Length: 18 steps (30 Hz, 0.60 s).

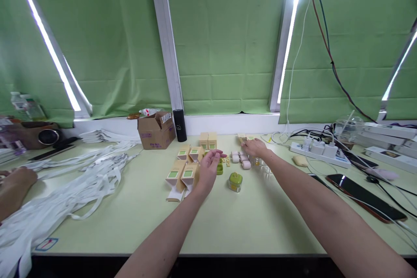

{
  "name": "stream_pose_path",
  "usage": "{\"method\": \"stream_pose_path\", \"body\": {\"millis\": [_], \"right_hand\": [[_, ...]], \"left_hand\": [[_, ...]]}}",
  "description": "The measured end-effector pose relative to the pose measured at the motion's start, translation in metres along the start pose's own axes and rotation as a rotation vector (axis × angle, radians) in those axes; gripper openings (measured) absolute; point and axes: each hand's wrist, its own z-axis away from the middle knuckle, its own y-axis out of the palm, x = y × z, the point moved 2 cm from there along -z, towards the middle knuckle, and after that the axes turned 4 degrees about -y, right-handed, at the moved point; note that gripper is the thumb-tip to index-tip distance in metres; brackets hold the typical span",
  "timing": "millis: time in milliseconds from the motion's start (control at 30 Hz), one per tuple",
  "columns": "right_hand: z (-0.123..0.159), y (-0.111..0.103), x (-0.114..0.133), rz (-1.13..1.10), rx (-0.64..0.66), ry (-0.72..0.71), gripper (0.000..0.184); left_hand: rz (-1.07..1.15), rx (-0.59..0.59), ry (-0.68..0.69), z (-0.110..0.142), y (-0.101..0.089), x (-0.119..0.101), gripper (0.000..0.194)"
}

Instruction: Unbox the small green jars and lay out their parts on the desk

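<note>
My left hand (208,168) is open over the table, fingers stretched to the right, beside open-flapped beige boxes (190,173) with green labels. Partly beneath its fingers lie small green lids (220,169). Farther back, my right hand (256,148) closes its fingers on a small beige box (241,137); the fingertips are partly hidden. Several pale pink pieces (246,164) lie just left of that hand, close to tiny yellow pieces (228,162). Clear containers (265,167) sit under the right wrist. Between my forearms stands a clear jar with a green lid (235,182).
White straps (94,182) spread across the left, near another person's hand (18,180). A brown carton (156,131) and a black cylinder (180,125) stand at the back. A power strip (321,154), cables and a phone (365,197) occupy the right.
</note>
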Motion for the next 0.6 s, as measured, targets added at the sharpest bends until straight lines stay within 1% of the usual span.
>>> {"method": "stream_pose_path", "body": {"millis": [67, 167, 267, 300, 367, 433, 467, 533, 600], "right_hand": [[0.002, -0.002, 0.0, -0.006, -0.036, 0.013, 0.049], [0.01, -0.009, 0.001, -0.012, -0.125, 0.043, 0.047], [0.023, -0.021, 0.006, -0.029, -0.241, 0.074, 0.044], [0.028, -0.024, 0.008, -0.039, -0.28, 0.082, 0.043], [0.041, -0.03, 0.015, -0.062, -0.355, 0.099, 0.044], [0.056, -0.032, 0.024, -0.101, -0.407, 0.109, 0.044], [0.064, -0.03, 0.03, -0.136, -0.43, 0.112, 0.041], [0.081, -0.022, 0.04, -0.373, -0.468, 0.082, 0.029], [0.095, -0.008, 0.05, -0.558, -0.443, 0.02, 0.02]], "left_hand": [[-0.019, -0.001, -0.018, -0.001, 0.0, 0.003, 0.033], [-0.078, -0.011, -0.053, -0.003, -0.001, 0.006, 0.026], [-0.208, -0.001, -0.058, -0.004, -0.003, 0.007, 0.015], [-0.269, 0.019, -0.048, -0.004, -0.004, 0.006, 0.017], [-0.396, 0.098, -0.013, -0.002, -0.005, 0.002, 0.032], [-0.497, 0.214, 0.011, 0.002, -0.005, -0.004, 0.049], [-0.547, 0.269, 0.008, 0.004, -0.004, -0.007, 0.057], [-0.637, 0.354, -0.017, 0.01, -0.002, -0.012, 0.069], [-0.692, 0.407, -0.026, 0.015, 0.0, -0.013, 0.07]]}}
